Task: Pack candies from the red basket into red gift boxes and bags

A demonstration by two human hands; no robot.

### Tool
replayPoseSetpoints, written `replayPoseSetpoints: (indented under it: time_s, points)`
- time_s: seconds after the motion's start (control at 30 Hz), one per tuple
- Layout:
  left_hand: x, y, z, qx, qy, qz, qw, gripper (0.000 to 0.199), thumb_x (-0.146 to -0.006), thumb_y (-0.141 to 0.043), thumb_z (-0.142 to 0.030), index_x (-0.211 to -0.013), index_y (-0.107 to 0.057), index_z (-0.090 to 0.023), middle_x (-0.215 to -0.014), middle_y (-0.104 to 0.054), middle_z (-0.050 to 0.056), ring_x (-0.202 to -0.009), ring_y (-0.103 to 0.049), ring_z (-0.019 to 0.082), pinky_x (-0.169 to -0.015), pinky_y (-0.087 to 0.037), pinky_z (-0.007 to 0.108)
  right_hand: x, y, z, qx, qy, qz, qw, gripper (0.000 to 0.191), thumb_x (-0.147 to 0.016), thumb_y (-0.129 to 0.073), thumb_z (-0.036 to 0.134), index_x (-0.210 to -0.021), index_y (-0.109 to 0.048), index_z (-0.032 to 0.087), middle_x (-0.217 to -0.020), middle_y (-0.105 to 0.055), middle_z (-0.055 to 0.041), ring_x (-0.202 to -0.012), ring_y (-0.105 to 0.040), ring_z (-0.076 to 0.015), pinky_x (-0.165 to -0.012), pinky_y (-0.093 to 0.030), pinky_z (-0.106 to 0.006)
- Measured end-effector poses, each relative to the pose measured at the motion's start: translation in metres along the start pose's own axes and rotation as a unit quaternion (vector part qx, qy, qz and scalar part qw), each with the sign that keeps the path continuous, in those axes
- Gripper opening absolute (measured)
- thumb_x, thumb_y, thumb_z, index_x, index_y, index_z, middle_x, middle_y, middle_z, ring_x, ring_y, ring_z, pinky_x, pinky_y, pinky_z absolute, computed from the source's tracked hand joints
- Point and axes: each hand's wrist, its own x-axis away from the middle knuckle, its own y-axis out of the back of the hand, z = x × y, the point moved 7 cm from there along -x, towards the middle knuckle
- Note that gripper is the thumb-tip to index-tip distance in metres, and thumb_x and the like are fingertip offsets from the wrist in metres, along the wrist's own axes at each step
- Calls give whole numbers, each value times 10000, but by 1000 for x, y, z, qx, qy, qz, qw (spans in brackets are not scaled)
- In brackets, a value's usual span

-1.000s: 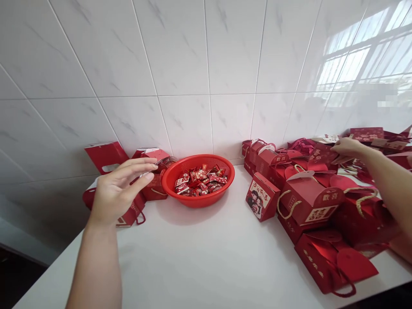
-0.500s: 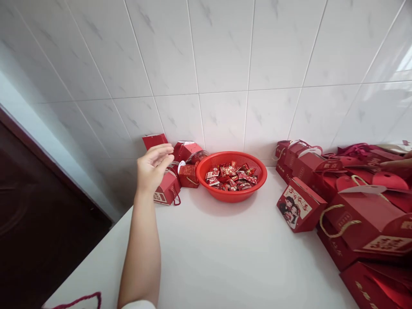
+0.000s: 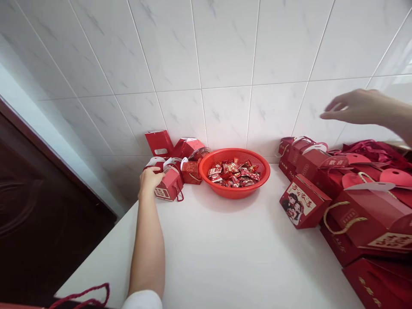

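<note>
My left hand reaches to the far left of the white table. Its fingers are bent around the near-left side of a small red gift box with a dark red cord handle. The fingertips rest at the box's top edge, and part of the grip is hidden. My right hand is raised in the air on the right, slightly blurred. Its fingers are loosely apart, nothing shows in them, and it hangs above the red gift boxes piled there.
A red plastic basket of wrapped sweets stands near the tiled wall. Other small boxes crowd its left side. One box with a printed couple leans by the pile. A dark red cord shows at lower left.
My left hand has come down from above the small boxes onto one of them. My right hand has lifted up from the pile on the right and moved left.
</note>
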Motion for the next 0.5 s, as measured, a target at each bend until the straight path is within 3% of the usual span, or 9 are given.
replayPoseSetpoints:
  time_s: [0.1, 0.27, 0.4, 0.5]
  points:
    - [-4, -6, 6, -32, 9, 21, 999, 216, -535, -774, -153, -725, -697, -222, -959, -767, 113, -1089, -679, 355, -910, -535, 414, 23, -18, 66, -18, 109, 74, 991, 282, -838, -703, 355, -949, -786, 109, -960, -753, -108, -879, -667, -152, -745, -414, -337]
    - [-3, -3, 6, -37, -2, 55, 998, 221, -523, -723, -158, -727, -660, -217, -832, -743, 75, -917, -708, 329, -764, -540, 373, 76, -48, 163, -129, 312, 162, 927, 176, -822, -704, 354, -913, -760, 214, -909, -732, -56, -817, -663, -213, -749, -490, -355]
    - [23, -8, -19, 50, -38, 206, 976, 301, -508, -679, -178, -793, -587, -208, -719, -670, 22, -711, -674, 249, -600, -491, 304, 130, -80, 213, -182, 393, 285, 855, 198, -866, -629, 318, -993, -733, 207, -928, -726, -58, -777, -640, -186, -669, -450, -302]
    - [62, -7, -60, 74, -158, 307, 936, 308, -569, -683, -260, -844, -550, -220, -722, -638, -21, -660, -614, 191, -579, -440, 271, 169, -101, 237, -239, 442, 359, 787, 225, -911, -570, 295, -1072, -710, 224, -944, -712, -35, -753, -611, -151, -669, -418, -270]
